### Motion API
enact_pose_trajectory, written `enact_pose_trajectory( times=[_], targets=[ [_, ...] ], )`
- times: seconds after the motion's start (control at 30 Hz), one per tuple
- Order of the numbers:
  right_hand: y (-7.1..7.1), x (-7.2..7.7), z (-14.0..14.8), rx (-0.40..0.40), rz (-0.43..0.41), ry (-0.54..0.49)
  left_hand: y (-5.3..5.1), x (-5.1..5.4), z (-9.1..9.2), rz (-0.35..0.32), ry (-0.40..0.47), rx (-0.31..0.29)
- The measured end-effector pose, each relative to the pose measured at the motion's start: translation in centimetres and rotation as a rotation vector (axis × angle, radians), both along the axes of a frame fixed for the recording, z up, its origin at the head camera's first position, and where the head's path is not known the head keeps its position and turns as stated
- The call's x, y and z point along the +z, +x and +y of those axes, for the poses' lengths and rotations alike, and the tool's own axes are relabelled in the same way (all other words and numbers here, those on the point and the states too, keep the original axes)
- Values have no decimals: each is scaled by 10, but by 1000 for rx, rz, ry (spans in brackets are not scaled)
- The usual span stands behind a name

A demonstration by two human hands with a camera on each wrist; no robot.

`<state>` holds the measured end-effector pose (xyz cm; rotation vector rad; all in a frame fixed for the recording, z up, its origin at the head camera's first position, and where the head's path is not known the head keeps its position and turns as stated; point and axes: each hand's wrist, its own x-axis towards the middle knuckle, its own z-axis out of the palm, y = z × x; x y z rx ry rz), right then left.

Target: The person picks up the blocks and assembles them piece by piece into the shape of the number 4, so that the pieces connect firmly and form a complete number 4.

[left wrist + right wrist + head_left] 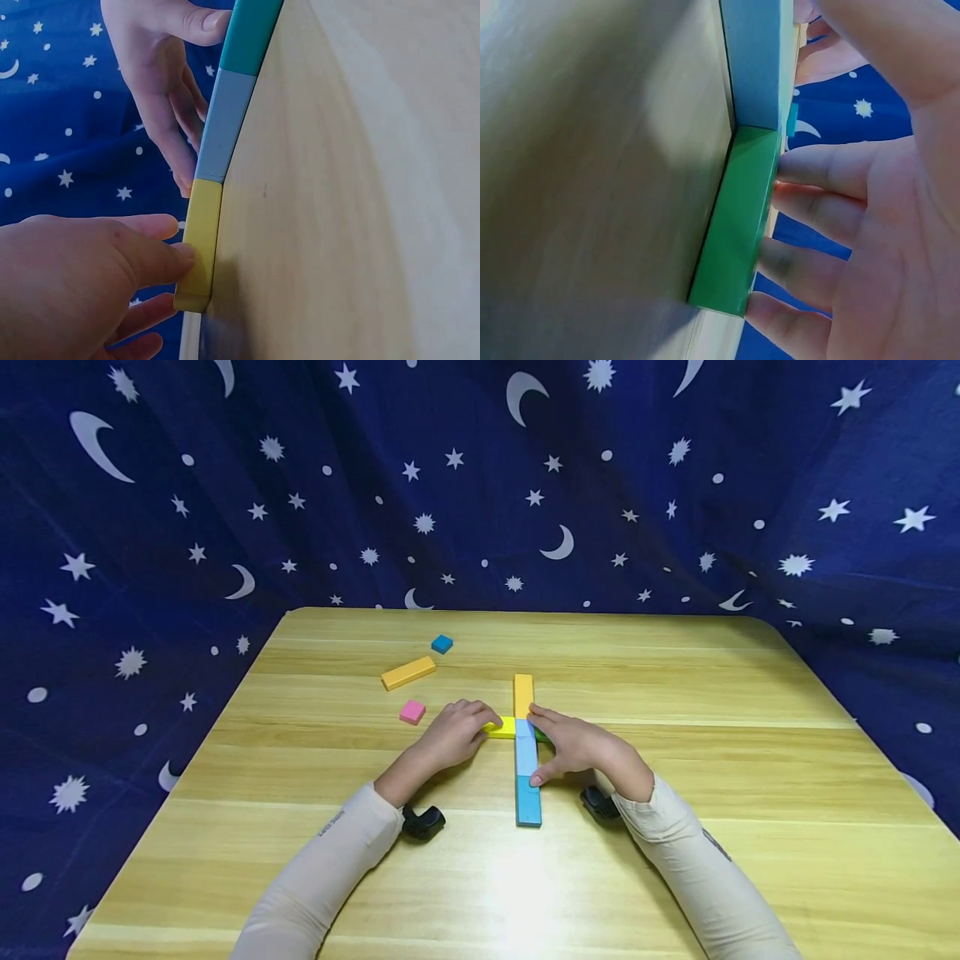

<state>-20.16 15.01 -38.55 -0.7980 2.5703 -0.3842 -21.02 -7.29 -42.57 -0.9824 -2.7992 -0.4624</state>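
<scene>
Flat coloured blocks form a cross on the table. An orange block (523, 695), a light blue block (527, 752) and a teal block (528, 806) make one upright line. A yellow block (507, 727) joins it on the left side; a green block (735, 217) joins on the right, mostly covered by a hand in the head view. My left hand (455, 734) pinches the yellow block between thumb and fingers. My right hand (573, 745) spreads over the right side, its thumb on the teal block and its fairly straight fingers touching along the green block.
Left of the cross lie a loose orange block (408, 673), a small pink block (412, 712) and a small blue block (442, 644). Black wrist devices (423, 823) hang under both sleeves. A dark blue starry cloth (480, 485) hangs behind the wooden table (675, 693).
</scene>
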Motion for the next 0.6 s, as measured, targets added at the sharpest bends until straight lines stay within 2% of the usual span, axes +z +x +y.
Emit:
enact_pose_trajectory(
  times=[0.27,0.6],
  targets=[
    [1,0,0,11,42,13,1,1,0,0,5,4],
    [1,1,-1,1,39,39,1,0,0,-1,-12,4]
  ],
)
